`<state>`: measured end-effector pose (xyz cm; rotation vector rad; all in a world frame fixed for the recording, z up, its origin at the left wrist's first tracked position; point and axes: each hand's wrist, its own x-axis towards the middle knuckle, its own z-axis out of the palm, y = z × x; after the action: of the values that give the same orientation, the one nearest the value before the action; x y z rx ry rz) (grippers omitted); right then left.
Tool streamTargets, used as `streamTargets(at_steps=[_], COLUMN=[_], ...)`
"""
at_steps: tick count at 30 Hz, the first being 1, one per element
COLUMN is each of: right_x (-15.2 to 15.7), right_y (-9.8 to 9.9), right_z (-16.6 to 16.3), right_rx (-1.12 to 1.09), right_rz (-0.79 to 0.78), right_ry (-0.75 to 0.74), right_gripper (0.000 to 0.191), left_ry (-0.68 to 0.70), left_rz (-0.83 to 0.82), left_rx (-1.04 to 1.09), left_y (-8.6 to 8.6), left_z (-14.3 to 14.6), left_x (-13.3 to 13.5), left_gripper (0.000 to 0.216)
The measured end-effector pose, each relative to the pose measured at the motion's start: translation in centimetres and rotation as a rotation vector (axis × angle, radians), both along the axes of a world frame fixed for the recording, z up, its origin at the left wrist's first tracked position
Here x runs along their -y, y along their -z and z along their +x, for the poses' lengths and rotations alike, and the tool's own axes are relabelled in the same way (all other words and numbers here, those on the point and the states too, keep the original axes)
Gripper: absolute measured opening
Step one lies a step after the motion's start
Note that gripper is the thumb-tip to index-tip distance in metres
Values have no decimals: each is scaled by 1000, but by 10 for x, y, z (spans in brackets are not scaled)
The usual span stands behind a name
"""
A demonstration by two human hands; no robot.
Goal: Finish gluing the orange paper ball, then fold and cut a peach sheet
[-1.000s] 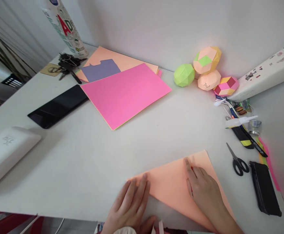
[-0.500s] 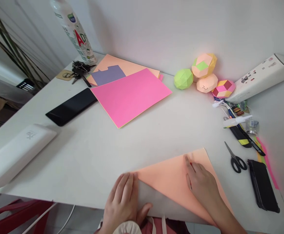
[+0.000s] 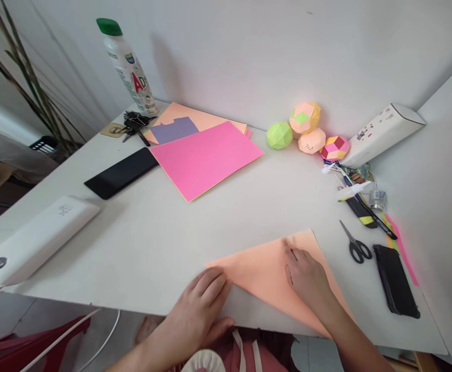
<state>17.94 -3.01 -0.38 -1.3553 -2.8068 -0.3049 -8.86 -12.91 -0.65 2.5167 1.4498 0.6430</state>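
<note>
The table (image 3: 226,225) lies open between pink sheet (image 3: 208,160) and peach paper (image 3: 259,276) — scissors (image 3: 355,243) obstruct the right.

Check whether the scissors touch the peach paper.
Apart: the head view shows a strip of bare white table between the scissors and the right edge of the peach paper.

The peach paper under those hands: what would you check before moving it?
1. Left hand touching the left corner of the peach paper: ok.
2. Right hand on the paper, index finger near its far edge: ok.
3. Small red object at the right hand identified: cannot tell, mostly hidden.
4. Scissors apart from the paper: ok, lying to its right.
5. Paper's nearest corner inside the edge of the desk: cannot tell, the right arm is close over it.
</note>
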Motion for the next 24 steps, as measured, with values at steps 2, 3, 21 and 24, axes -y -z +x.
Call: streamTargets(at_steps=[2, 3, 21, 24], right_x=[0, 0, 0, -1], right_y=[2, 3, -4, -4], right_z=[1, 2, -5, -4], right_rx=[8, 14, 117, 122], right_rz=[-17, -24, -172, -183], right_ry=[9, 15, 94, 94], right_gripper=[49, 50, 55, 58], left_ry=[45, 58, 603, 643], left_rz=[-85, -101, 46, 133], left_rx=[13, -4, -113, -91], left_y=[-8, -10, 5, 10], left_z=[-1, 0, 69, 87], left_x=[-7, -10, -12, -10], left_gripper=[49, 54, 62, 49])
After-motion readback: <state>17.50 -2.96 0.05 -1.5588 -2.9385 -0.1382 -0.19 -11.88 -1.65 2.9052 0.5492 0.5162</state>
